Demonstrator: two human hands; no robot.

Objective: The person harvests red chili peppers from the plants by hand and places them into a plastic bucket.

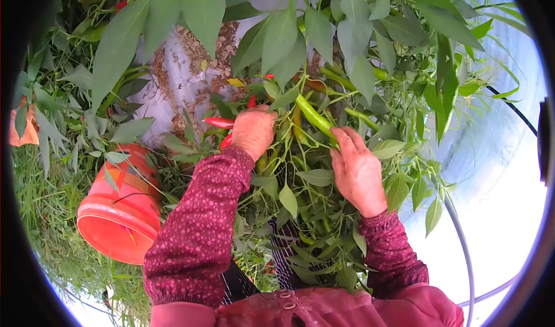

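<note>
My left hand (254, 131) is closed among the stems in the middle of the pepper plant (315, 178). Red chili peppers (219, 122) stick out from it on the left side and above; its fingertips are hidden. To the right, my right hand (359, 168) has its thumb and fingers closed at the lower end of a long green chili pepper (314, 115), which slants up to the left. More green chili peppers (338, 79) hang among the leaves just above that hand.
An orange-red bucket (118, 202) lies tilted at the left, its mouth toward me, with a little red visible inside. Large leaves (202, 9) overhang the top. Pale ground sheeting (173, 90) with soil shows behind. Clear plastic film (491, 153) and a grey hose (461, 234) are at the right.
</note>
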